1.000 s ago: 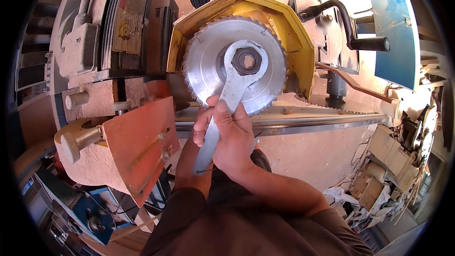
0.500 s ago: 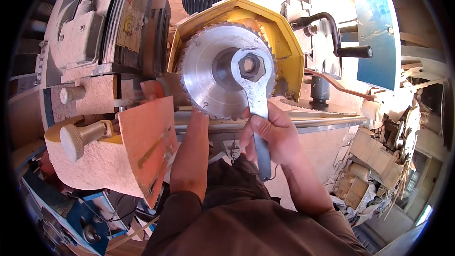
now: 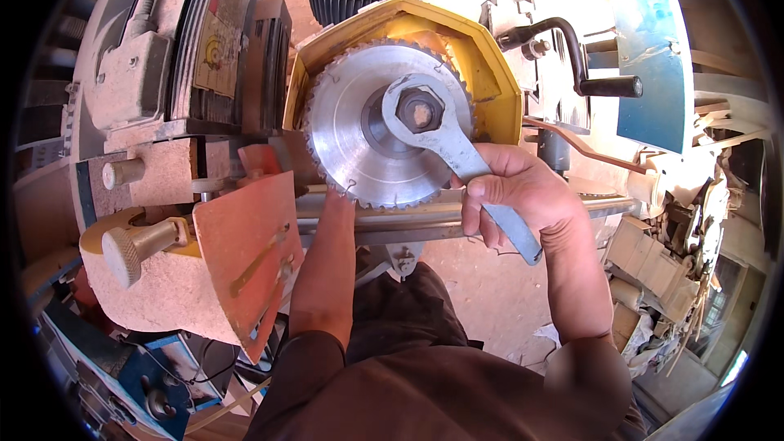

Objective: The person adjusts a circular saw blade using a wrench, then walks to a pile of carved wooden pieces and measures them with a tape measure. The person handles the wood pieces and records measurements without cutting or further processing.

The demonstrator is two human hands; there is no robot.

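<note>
Right hand (image 3: 518,196) gripping wrench (image 3: 457,151) on saw blade (image 3: 367,139) nut, left hand hidden — grip unclear, yellow guard (image 3: 490,73) behind.

A flat grey steel wrench (image 3: 457,155) runs slantwise, its ring end seated over the hexagonal nut (image 3: 418,111) up and to the left of the right hand's fingers (image 3: 478,196), which wrap its handle near the middle; the free end juts out below them. The nut sits at the centre of a toothed circular saw blade (image 3: 359,147), upright and partly under a yellow guard (image 3: 482,73).
</note>
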